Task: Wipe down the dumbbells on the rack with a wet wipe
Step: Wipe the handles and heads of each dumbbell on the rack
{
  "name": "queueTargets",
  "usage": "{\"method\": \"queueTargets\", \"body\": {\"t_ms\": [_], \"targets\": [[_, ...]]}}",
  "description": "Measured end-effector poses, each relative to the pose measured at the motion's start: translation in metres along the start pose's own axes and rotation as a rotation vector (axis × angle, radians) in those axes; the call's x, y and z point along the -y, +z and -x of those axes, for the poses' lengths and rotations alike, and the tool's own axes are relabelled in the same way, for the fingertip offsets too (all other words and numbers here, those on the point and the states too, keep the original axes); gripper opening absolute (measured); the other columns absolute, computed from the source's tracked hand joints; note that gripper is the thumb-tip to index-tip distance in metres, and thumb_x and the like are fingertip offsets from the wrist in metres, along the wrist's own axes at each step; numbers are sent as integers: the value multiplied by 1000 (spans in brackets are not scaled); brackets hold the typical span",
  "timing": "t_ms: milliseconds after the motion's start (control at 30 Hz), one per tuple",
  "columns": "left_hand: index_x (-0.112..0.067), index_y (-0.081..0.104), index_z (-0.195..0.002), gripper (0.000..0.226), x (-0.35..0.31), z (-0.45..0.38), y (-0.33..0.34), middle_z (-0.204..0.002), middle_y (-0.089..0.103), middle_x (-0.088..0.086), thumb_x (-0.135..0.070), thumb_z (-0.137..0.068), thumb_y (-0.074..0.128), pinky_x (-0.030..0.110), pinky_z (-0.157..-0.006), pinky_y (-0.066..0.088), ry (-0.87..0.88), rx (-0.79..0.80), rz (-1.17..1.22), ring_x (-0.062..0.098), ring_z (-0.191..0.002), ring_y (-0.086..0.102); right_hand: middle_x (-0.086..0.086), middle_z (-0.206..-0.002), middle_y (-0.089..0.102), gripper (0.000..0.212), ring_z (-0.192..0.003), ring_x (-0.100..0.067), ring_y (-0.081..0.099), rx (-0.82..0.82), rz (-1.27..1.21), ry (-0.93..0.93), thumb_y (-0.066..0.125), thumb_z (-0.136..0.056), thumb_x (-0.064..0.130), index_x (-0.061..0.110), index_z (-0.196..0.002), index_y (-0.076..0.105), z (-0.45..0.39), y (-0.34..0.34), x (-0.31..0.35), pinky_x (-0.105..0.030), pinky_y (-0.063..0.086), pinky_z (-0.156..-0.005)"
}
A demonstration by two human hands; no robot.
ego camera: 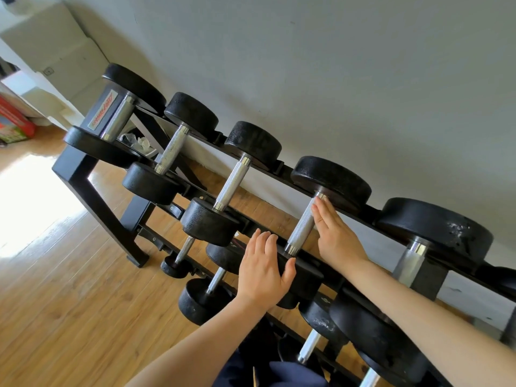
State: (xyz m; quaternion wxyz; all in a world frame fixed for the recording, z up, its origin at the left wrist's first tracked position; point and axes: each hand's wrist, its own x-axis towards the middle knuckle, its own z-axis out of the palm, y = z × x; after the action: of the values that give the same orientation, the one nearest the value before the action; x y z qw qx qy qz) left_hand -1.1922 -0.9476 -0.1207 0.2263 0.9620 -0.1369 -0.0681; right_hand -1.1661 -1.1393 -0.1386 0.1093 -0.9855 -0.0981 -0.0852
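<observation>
Left hand (264, 270) flat on the near head of a dumbbell (304, 227) at the rack's (92, 196) front edge, fingers straight — right hand (333, 236) open-fingered, touching its handle.

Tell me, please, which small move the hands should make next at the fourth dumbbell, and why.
Probably fetch a wet wipe first: no wipe shows in either hand. The left hand rests on the near head, and the right hand lies with straight fingers beside the knurled handle, both bare.

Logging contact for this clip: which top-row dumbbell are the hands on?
The fourth dumbbell from the left: left hand on its near head, right hand against its handle. The others are untouched.
</observation>
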Motion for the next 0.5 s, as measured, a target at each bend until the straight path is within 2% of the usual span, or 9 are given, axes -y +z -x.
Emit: {"method": "queueTargets", "body": {"t_ms": [33,100,167,200,300,367,433,500], "targets": [[-4,51,-135,76,0,0,0,-139,52,14,-59,-88,27,43,-113,30,1,5,3,34,-139,37,-24,-137,48,72,-130,-35,39,22,0,-85,64,-65,-17,-9,-133,43,-1,0,1,-49,44,-96],[-3,52,-133,75,-1,0,0,-137,53,15,-58,-88,28,42,-112,31,10,-6,-3,34,-138,38,-20,-129,57,60,-122,-34,52,85,56,-369,64,-65,-10,-6,-124,56,-1,2,0,-47,46,-95],[-3,52,-133,75,-1,1,-1,-137,54,15,-58,-88,29,41,-112,30,7,-10,5,34,-138,39,-16,-129,58,48,-121,-32,55,183,18,-582,61,-78,4,-1,-126,57,2,4,-4,-46,49,-94],[-4,52,-133,75,-1,1,-1,-137,54,14,-58,-87,29,41,-113,30,3,-7,12,33,-138,38,-15,-131,57,45,-122,-30,54,217,-9,-638,52,-85,11,1,-128,55,2,2,-7,-45,48,-95],[-4,53,-132,75,-3,1,-3,-136,54,14,-58,-87,29,41,-112,31,-1,-9,13,32,-138,39,-12,-134,55,47,-124,-26,52,236,16,-766,38,-86,14,3,-128,56,-4,-6,-13,-41,43,-102],[-3,53,-132,75,-4,1,-3,-136,55,15,-58,-87,29,42,-112,32,-3,-9,18,34,-137,40,-11,-140,50,48,-129,-26,46,206,104,-767,46,-83,7,7,-131,56,-12,-9,-18,-44,41,-104],[-2,54,-131,73,-3,1,-2,-134,56,16,-57,-88,31,44,-111,34,-5,-11,20,35,-136,42,-9,-142,48,54,-132,-26,43,200,160,-684,60,-78,4,11,-131,56,-17,-10,-18,-47,39,-105],[-1,56,-127,70,-2,1,0,-130,58,16,-55,-88,34,46,-109,39,5,-22,20,36,-132,46,-9,-136,54,47,-127,-26,49,194,131,-719,48,-82,6,8,-128,59,-12,-5,-16,-48,40,-103]]}}
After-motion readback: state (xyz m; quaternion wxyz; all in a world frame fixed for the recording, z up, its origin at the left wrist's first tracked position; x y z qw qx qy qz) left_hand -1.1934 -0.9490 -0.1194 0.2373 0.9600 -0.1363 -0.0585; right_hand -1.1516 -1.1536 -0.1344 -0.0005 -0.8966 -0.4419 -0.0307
